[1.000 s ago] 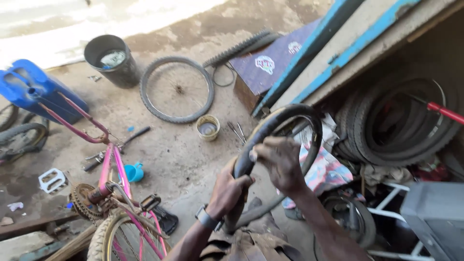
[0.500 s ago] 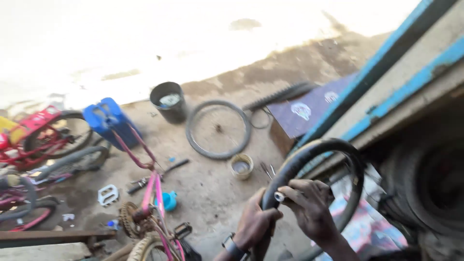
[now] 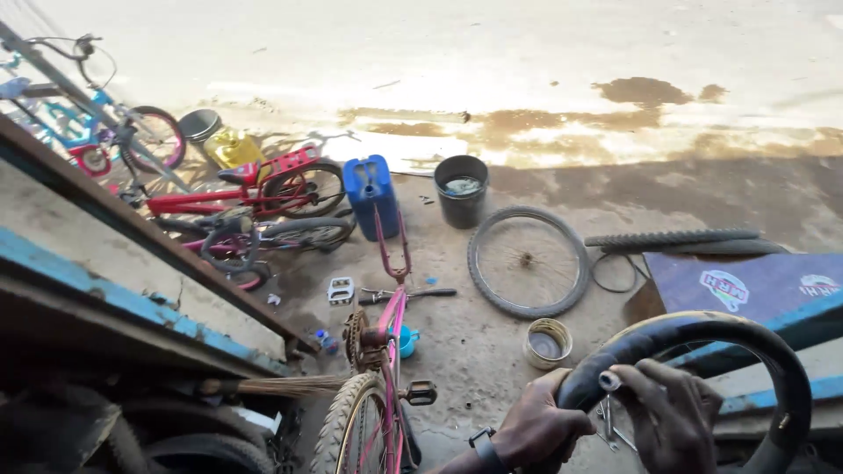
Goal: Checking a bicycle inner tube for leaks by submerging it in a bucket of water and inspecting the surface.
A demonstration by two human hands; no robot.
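Observation:
My left hand (image 3: 537,428) grips a black rubber inner tube (image 3: 773,360) at its lower left. My right hand (image 3: 669,414) holds the same tube beside it, fingers near the small metal valve (image 3: 608,381). The tube curves up and round to the right in front of me. A watch sits on my left wrist. Just left of my hands stands an upturned pink bicycle frame (image 3: 391,325) with one tyred wheel (image 3: 351,426) near the bottom edge.
On the ground lie a spoked wheel (image 3: 527,262), a small tin (image 3: 547,342), a black bucket (image 3: 462,190), a blue jerrycan (image 3: 371,193), a loose tyre (image 3: 672,239) and a pedal (image 3: 340,290). Red bicycles (image 3: 255,197) lean at left. A blue-edged board (image 3: 123,263) runs along the left.
The view has swung left and up, bringing the bicycles and open ground into sight. Both hands keep hold of the tube, now low at the right.

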